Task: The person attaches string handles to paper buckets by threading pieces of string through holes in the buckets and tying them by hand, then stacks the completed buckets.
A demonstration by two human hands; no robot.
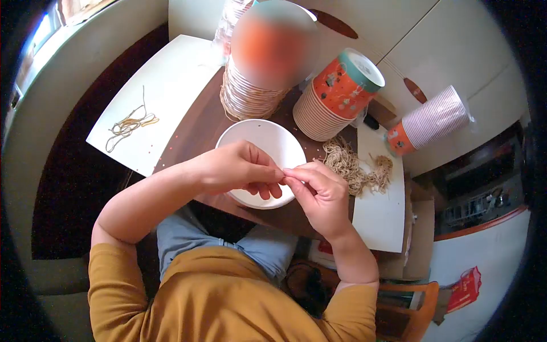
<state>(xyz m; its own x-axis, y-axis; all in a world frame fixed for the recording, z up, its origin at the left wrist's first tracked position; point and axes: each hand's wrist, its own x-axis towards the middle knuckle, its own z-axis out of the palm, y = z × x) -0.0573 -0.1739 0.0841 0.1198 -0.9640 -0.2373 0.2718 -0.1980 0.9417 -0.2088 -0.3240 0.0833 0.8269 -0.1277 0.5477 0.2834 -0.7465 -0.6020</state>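
My left hand (242, 168) and my right hand (320, 191) meet fingertip to fingertip over a white round paper tub or bowl (279, 139). Both pinch at the same spot. Whatever sits between the fingertips is too small or hidden to make out. The other fingers of my left hand curl loosely beneath. A small dark spot, perhaps a hole, shows near the tub's far edge. Close to my right hand lies a tangled heap of beige cord (347, 165).
Behind the tub stand a tall stack of paper tubs (250, 97), its top blurred, and a stack of orange printed tubs (336, 97). Another wrapped stack (433, 122) leans at the right. Loose cords (130, 126) lie on the white left tabletop (176, 85).
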